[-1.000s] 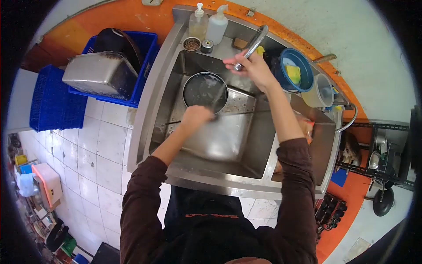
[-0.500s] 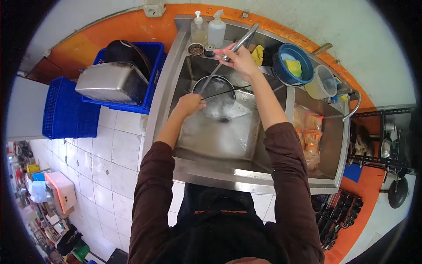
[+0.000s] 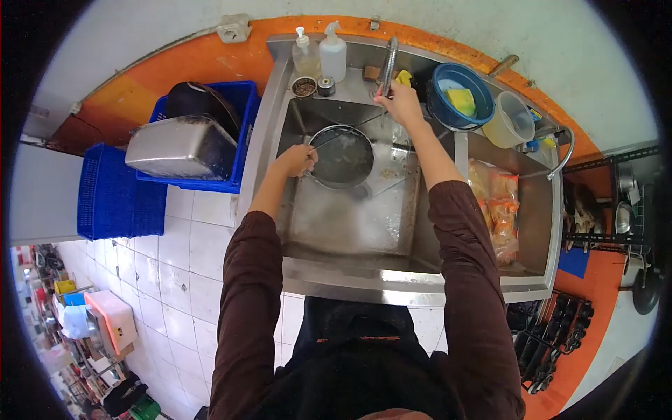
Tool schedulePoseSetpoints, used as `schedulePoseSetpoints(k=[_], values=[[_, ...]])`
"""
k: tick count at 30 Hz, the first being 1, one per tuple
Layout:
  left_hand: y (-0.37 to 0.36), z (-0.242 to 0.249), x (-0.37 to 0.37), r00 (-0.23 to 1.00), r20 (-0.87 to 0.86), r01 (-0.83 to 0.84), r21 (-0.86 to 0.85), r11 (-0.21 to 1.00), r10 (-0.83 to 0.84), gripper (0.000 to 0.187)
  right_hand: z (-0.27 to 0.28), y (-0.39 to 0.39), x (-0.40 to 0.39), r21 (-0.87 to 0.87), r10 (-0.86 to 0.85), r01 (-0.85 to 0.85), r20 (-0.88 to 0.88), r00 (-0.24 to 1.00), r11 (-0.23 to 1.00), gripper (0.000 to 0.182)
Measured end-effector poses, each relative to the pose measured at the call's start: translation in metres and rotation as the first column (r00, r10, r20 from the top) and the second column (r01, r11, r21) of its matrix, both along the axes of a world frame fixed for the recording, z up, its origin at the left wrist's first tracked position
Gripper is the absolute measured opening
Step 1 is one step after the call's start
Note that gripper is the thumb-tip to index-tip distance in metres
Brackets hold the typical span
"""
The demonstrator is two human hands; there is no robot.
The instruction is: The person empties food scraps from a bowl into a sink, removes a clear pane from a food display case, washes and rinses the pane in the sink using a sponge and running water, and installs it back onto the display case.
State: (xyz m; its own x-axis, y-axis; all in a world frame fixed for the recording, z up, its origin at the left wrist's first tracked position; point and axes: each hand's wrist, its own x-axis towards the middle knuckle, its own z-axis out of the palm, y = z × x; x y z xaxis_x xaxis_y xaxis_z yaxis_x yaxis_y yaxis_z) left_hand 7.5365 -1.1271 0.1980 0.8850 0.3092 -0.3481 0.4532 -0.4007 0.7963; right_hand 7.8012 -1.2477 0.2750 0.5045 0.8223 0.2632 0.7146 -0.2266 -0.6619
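My left hand (image 3: 297,160) is closed at the left rim of a round metal pot (image 3: 341,159) holding cloudy water in the left sink basin (image 3: 350,234). A thin dark rod (image 3: 353,129) runs from these fingers across the pot towards the back right; its far end is hard to make out. My right hand (image 3: 401,102) grips the lower end of the metal faucet spout (image 3: 389,63) at the back of the sink. No stream of water shows below the spout.
Two pump bottles (image 3: 333,57) stand at the back left. A blue bucket (image 3: 462,98) with a yellow sponge and a clear plastic tub (image 3: 513,120) sit behind the right basin, which holds packaged food (image 3: 502,203). Left of the sink, a blue crate (image 3: 245,119) holds pans.
My right hand has moved right with the spout, which swung away from the pot. The stream into the pot is gone. The rod has shifted slightly up and left with my left hand.
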Motion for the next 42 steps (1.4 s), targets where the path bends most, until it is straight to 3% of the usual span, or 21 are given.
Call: schedulePoseSetpoints(k=[5,7,12,14,15,16,17,20,21,23,24,26,27,29,31,33,35,36,37,39,42], values=[[-0.001,0.009,0.005,0.992,-0.118,-0.035,0.014,0.999,0.036,0.009,0.000,0.025,-0.037,0.071,0.050,-0.032,-0.276,0.960,0.997,0.018],[0.000,0.007,0.006,0.993,-0.119,-0.021,0.024,0.999,0.024,0.009,0.027,0.025,-0.059,0.216,0.184,-0.020,-0.777,0.602,0.976,0.017],[-0.001,0.008,0.004,0.998,-0.051,-0.034,0.006,0.999,0.034,0.009,0.021,0.023,-0.049,0.240,0.239,-0.070,-0.811,0.534,0.968,0.015],[-0.003,0.009,0.003,0.998,-0.059,0.040,0.084,0.996,-0.036,0.007,0.004,0.021,-0.029,0.149,0.202,-0.139,-0.597,0.776,0.979,0.015],[-0.005,0.007,0.001,0.998,-0.058,0.042,0.080,0.996,-0.037,0.007,0.000,0.014,-0.016,0.146,0.199,-0.138,-0.597,0.777,0.980,0.015],[-0.008,0.005,0.000,0.999,-0.037,0.037,0.086,0.996,-0.034,0.006,-0.001,0.005,0.001,0.007,0.101,-0.103,-0.250,0.963,0.995,0.020],[-0.009,0.004,-0.001,0.999,-0.015,0.031,0.092,0.995,-0.030,0.006,-0.001,-0.003,0.013,-0.108,0.031,-0.015,0.148,0.988,0.994,0.026],[-0.010,-0.001,-0.005,0.999,-0.044,-0.002,0.048,0.999,0.004,0.004,0.019,-0.016,0.027,-0.256,-0.028,0.105,0.288,0.957,0.961,0.025],[-0.009,-0.003,-0.007,0.999,-0.043,0.000,0.047,0.999,0.002,0.004,0.019,-0.016,0.024,-0.257,-0.029,0.107,0.289,0.957,0.961,0.025],[-0.008,-0.003,-0.008,0.993,0.058,0.086,0.231,0.969,-0.102,0.003,0.015,-0.013,0.014,-0.127,0.016,-0.006,0.081,0.997,0.992,0.021],[-0.008,-0.002,-0.007,0.993,0.061,0.085,0.231,0.969,-0.102,0.003,0.010,-0.012,0.007,-0.043,0.052,-0.052,-0.013,0.999,0.998,0.020],[-0.010,0.002,-0.008,0.994,-0.096,-0.053,-0.012,0.999,0.051,0.003,0.007,-0.012,0.006,-0.020,0.074,-0.076,-0.058,0.996,0.997,0.018],[-0.012,0.004,-0.008,0.994,-0.099,-0.054,-0.015,0.998,0.052,0.003,0.005,-0.012,0.006,0.004,0.096,-0.096,-0.105,0.990,0.995,0.017],[-0.015,0.009,-0.009,0.996,-0.088,0.000,0.064,0.998,0.005,0.002,0.008,-0.015,0.014,-0.001,0.085,-0.085,-0.072,0.994,0.996,0.017],[-0.017,0.015,-0.009,0.996,-0.093,0.002,0.078,0.997,0.006,0.003,0.013,-0.016,0.019,-0.093,0.043,-0.035,0.090,0.995,0.995,0.018],[-0.020,0.017,-0.011,0.995,-0.097,-0.004,0.088,0.996,0.013,0.003,0.013,-0.014,0.007,-0.108,0.015,-0.007,0.068,0.998,0.994,0.019],[-0.022,0.016,-0.012,0.997,0.011,0.066,0.228,0.971,-0.071,0.007,0.012,-0.007,-0.008,0.016,0.130,-0.130,-0.220,0.967,0.991,0.021],[-0.022,0.009,-0.013,0.998,0.006,0.059,0.221,0.974,-0.062,0.007,0.014,-0.002,-0.019,0.092,0.197,-0.177,-0.582,0.789,0.980,0.020],[-0.023,0.002,-0.014,0.997,0.026,0.069,0.253,0.965,-0.078,0.009,0.019,0.002,-0.028,0.086,0.202,-0.187,-0.590,0.782,0.979,0.020],[-0.030,-0.001,-0.019,0.996,0.038,0.069,0.281,0.957,-0.082,0.011,0.035,0.009,-0.043,0.162,0.257,-0.214,-0.785,0.564,0.963,0.014],[-0.047,0.010,-0.021,0.997,0.046,0.050,0.336,0.941,-0.070,0.013,0.052,0.014,-0.058,0.186,0.256,-0.183,-0.807,0.532,0.965,0.015]])
